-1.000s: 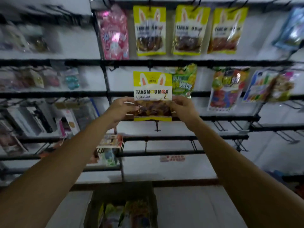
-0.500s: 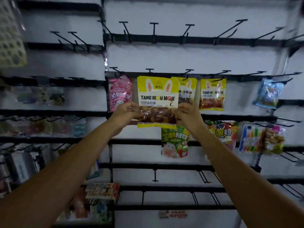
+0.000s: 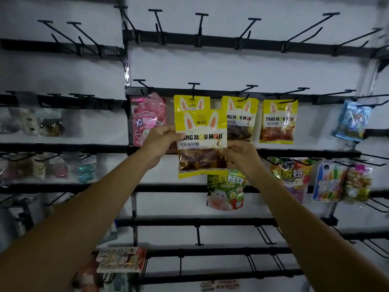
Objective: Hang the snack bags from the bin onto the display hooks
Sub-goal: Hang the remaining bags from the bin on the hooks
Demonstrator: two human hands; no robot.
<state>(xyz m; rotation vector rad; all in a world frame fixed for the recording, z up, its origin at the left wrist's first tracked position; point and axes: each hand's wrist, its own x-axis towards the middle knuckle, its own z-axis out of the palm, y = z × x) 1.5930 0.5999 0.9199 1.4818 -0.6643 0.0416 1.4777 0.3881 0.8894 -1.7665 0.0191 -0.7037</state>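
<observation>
Centrally, a yellow-and-white plastic snack bag with rabbit ears and dark brown sweets behind its clear lower window [image 3: 201, 144] is held up before a white wall panel crossed by black horizontal rails [image 3: 189, 189]. The left hand [image 3: 160, 140] pinches the bag's left edge at mid-height between thumb and curled fingers; the right hand [image 3: 240, 155] pinches the right edge slightly lower — each grip is closed on the bag, with both bare forearms reaching up from the lower corners. The bag hangs upright, its top just below a black T-ended display hook [image 3: 193, 89] and overlapping an identical yellow rabbit-ear bag already on that hook [image 3: 191, 103]; whether the held bag's hole has reached the hook cannot be told. To the left hangs a pink glossy sweet bag [image 3: 147, 116]. To the right hang two further yellow rabbit-ear bags, one with dark contents [image 3: 240, 119] and one with orange-red contents [image 3: 278, 121], and well beyond them a light blue packet [image 3: 352, 121]. Below the held bag, partly covered by it, hangs a green cartoon-printed bag [image 3: 226, 190]. The upper row of black hooks [image 3: 201, 24] carries nothing — the lower rows to the right hold multicoloured packets [image 3: 328, 182], blurred.
</observation>
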